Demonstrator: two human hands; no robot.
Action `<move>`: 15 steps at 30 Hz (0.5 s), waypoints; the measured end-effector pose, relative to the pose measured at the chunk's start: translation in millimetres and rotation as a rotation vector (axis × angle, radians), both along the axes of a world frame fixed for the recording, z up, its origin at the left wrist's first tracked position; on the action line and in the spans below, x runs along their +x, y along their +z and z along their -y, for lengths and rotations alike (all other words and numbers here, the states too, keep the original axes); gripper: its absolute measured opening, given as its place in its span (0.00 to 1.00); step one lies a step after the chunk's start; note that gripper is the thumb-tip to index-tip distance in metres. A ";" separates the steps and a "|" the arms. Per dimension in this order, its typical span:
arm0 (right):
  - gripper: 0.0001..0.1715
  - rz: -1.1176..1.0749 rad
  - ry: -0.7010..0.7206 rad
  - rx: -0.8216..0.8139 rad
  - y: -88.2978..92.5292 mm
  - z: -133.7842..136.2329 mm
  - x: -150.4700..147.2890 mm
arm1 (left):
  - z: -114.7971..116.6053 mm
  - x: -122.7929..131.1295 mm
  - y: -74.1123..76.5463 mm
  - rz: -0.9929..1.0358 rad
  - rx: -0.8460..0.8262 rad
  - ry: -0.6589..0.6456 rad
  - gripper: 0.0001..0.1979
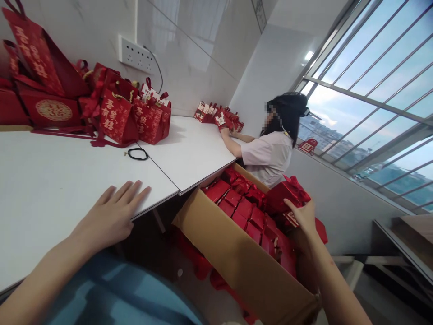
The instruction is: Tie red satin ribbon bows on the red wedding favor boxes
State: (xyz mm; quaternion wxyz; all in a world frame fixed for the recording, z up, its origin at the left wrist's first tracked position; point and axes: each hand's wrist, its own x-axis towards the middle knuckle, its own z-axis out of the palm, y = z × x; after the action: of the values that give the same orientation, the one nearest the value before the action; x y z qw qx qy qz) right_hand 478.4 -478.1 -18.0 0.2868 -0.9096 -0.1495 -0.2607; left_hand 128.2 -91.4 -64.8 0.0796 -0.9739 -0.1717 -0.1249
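Note:
My left hand point(110, 216) lies flat on the white table point(50, 180) near its front edge, fingers stretched out. A black cord loop point(137, 154) with a small bead lies just beyond it. To the right, my right hand point(304, 216) grips a red gift box point(284, 194) topped with a red ribbon bow, over the far end of a cardboard box point(237, 253). Rows of red gift boxes point(241, 212) fill much of this carton. Part of the held box is hidden behind my fingers.
Red gift bags and boxes point(118, 115) crowd the back left of the table. A co-worker point(270, 149) handles small red boxes point(221, 121) at the far end. A socket strip point(137, 54) is on the wall; a barred window point(372, 95) is at right. Red items lie below the carton.

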 end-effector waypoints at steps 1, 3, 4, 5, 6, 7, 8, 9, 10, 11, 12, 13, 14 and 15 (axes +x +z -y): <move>0.38 -0.008 -0.005 0.000 1.2 3.3 2.5 | -0.6 0.0 -0.3 0.000 0.004 0.000 0.29; 0.41 -0.015 -0.083 0.028 4.8 8.7 7.4 | -1.5 -0.3 -0.5 0.004 -0.007 -0.006 0.29; 0.44 -0.015 -0.155 0.051 7.3 10.7 9.7 | -1.7 -0.5 -0.4 0.008 -0.016 -0.012 0.30; 0.46 -0.018 -0.232 0.075 10.2 12.2 11.7 | -1.8 -0.7 -0.1 0.014 -0.026 -0.020 0.30; 0.48 -0.024 -0.300 0.096 13.3 13.1 13.5 | -1.8 -0.8 0.1 0.022 -0.037 -0.027 0.30; 0.49 -0.035 -0.350 0.109 16.5 13.5 15.2 | -1.8 -0.8 0.3 0.030 -0.048 -0.033 0.29; 0.50 -0.048 -0.381 0.117 19.6 13.2 16.7 | -1.8 -0.7 0.4 0.038 -0.059 -0.033 0.29; 0.50 -0.061 -0.398 0.119 22.2 12.3 18.3 | -1.9 -0.5 0.2 0.043 -0.071 -0.031 0.29; 0.51 -0.072 -0.406 0.118 24.2 10.5 20.0 | -2.1 -0.3 -0.1 0.045 -0.082 -0.028 0.29; 0.51 -0.079 -0.408 0.113 25.2 7.6 21.9 | -2.4 0.0 -0.5 0.045 -0.088 -0.026 0.29; 0.51 -0.086 -0.404 0.105 25.2 3.6 24.3 | -2.8 0.2 -1.0 0.043 -0.086 -0.025 0.30; 0.50 -0.094 -0.397 0.094 24.0 -1.6 27.1 | -3.3 0.4 -1.4 0.036 -0.075 -0.024 0.30; 0.51 -0.102 -0.388 0.082 21.7 -8.2 30.6 | -3.7 0.6 -1.8 0.024 -0.058 -0.021 0.30; 0.51 -0.110 -0.377 0.067 18.5 -16.0 34.7 | -4.1 0.8 -2.2 0.010 -0.039 -0.014 0.30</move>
State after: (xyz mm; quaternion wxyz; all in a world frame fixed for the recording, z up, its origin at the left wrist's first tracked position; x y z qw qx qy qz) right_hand 513.1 -462.1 0.5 0.2707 -0.9244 0.0480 -0.2645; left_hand 129.0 -87.3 -66.9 0.0590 -0.9759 -0.1676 -0.1270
